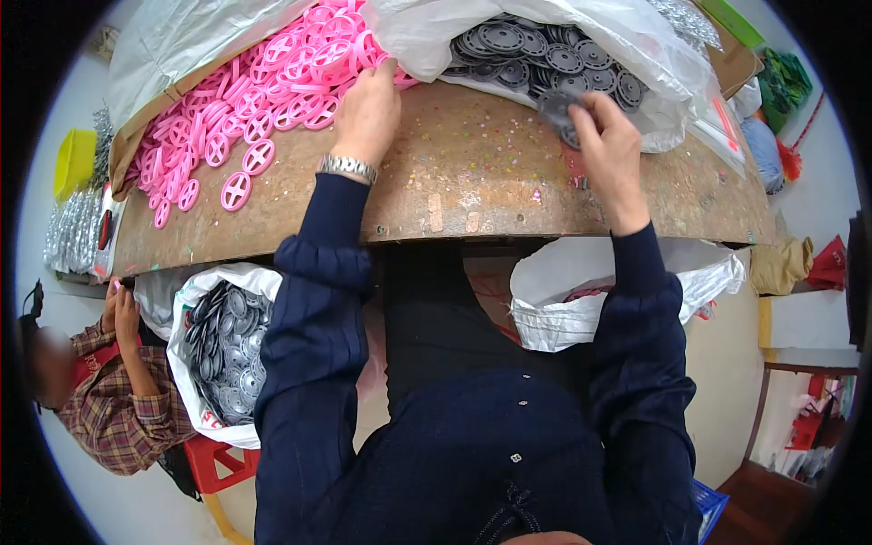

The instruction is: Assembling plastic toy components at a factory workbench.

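My left hand (368, 113), with a metal watch on the wrist, reaches into a heap of pink plastic wheel rings (263, 95) at the far side of the worn brown table (472, 173); its fingertips close on a pink ring at the heap's edge. My right hand (607, 145) pinches a dark grey plastic wheel disc (556, 107) just in front of a white bag of grey discs (545, 50). Both arms wear dark blue sleeves.
Below the table, a white sack of grey discs (222, 350) stands at my left and another white sack (581, 300) at my right. A seated person in a plaid shirt (118, 400) is at the far left. A yellow bin (74, 159) sits left of the table.
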`<control>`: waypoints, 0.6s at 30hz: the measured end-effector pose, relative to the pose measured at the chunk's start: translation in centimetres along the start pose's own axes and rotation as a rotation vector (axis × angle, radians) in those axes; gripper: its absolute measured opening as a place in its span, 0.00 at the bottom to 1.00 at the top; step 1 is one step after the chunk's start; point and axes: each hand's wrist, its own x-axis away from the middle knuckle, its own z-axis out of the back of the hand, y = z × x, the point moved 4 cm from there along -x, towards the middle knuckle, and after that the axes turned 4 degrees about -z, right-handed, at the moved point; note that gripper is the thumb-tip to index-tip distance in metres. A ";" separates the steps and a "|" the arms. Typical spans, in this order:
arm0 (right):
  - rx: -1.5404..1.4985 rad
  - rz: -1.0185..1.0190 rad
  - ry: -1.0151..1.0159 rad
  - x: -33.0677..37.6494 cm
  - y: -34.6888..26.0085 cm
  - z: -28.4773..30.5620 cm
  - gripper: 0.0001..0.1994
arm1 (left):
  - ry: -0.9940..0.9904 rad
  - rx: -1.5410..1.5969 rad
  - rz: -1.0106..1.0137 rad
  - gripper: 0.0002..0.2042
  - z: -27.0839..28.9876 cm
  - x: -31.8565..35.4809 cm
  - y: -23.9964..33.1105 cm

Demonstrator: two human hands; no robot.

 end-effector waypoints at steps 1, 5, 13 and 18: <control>-0.071 -0.022 -0.072 1.1 -0.5 -0.1 0.08 | -0.009 -0.049 0.008 0.12 -0.5 -0.5 -0.7; -0.130 0.073 -0.147 4.0 -1.3 0.4 0.07 | -0.141 -0.093 0.040 0.13 -2.2 -1.7 -2.4; 0.128 0.263 -0.280 6.4 -1.1 1.3 0.14 | -0.084 -0.031 -0.133 0.08 -1.6 0.3 -2.6; 0.169 0.242 -0.336 6.8 -0.5 1.8 0.17 | -0.140 0.101 -0.223 0.08 1.2 2.5 -0.6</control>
